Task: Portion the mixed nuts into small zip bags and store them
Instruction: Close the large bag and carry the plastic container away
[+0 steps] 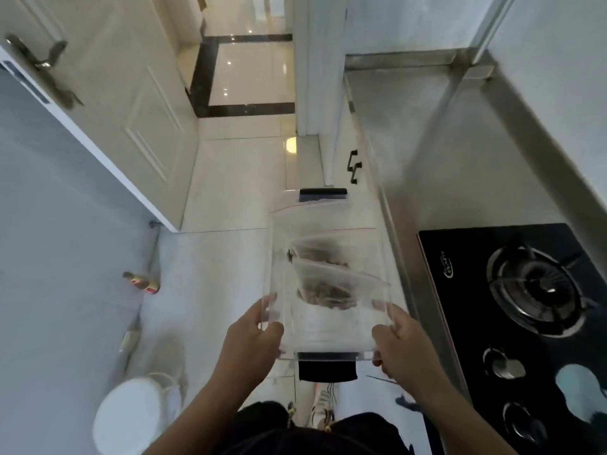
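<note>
Nut-filled zip bags (pixel 323 284) lie in a clear container (pixel 279 257), its near corners grasped by left hand (pixel 253 336) and right hand (pixel 402 343).

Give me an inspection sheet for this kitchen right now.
Surface: steel counter on the right, bare where visible; black gas hob set into it.
Job's things: clear plastic box carried over the floor, zip bags of nuts inside.
Clutter: two bottles on the floor by the left wall; white round object below them.
Hands: left hand and right hand each grip a near corner of the box.
Cables: nothing seen.
Surroundings: white door with lever handle, tiled floor, hallway beyond.
</note>
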